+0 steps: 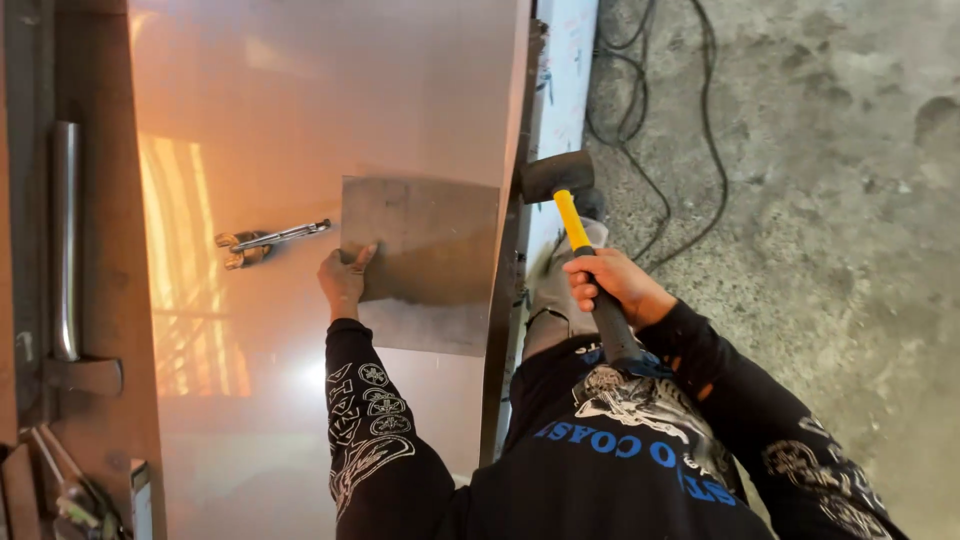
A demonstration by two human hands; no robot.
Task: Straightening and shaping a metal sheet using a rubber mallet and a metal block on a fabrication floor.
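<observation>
My left hand (345, 278) presses flat on the left edge of a small dull grey metal plate (420, 240) that lies on a large shiny steel sheet (300, 100). My right hand (612, 285) grips a mallet (572, 215) by its yellow and black handle. The mallet's black rubber head sits beside the right edge of the sheet, at about the height of the plate's top edge. Both arms wear black printed sleeves.
Locking pliers (265, 243) lie on the sheet left of the plate. A metal tube (65, 240) and brown machine frame run down the left side. Black cables (650, 110) trail over the concrete floor (840, 200) on the right.
</observation>
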